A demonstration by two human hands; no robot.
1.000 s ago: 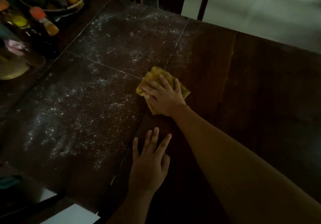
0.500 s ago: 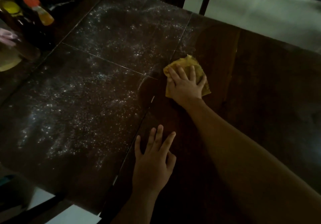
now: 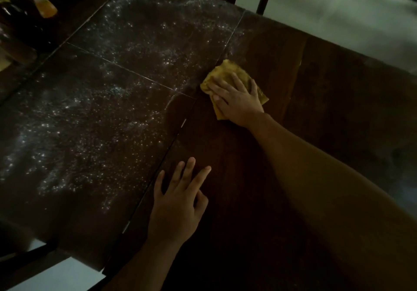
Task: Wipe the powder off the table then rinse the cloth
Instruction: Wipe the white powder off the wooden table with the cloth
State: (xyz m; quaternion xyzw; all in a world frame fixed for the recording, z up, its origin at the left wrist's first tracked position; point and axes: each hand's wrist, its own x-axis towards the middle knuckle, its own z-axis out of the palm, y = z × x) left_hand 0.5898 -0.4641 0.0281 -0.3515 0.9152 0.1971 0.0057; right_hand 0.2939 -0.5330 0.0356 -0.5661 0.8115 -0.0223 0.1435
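My right hand (image 3: 237, 103) presses flat, fingers straight, on the yellow cloth (image 3: 228, 69) — it slid away from the powder (image 3: 101, 114) and left a clean patch beside it. Lots of powder waits further left. My left hand (image 3: 178, 202) rests flat on the surface (image 3: 338, 110), empty.

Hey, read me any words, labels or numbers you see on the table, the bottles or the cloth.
None can be read.
The bottle at the far left is too blurred and dark to show a label.
The cloth and the table bear no writing.
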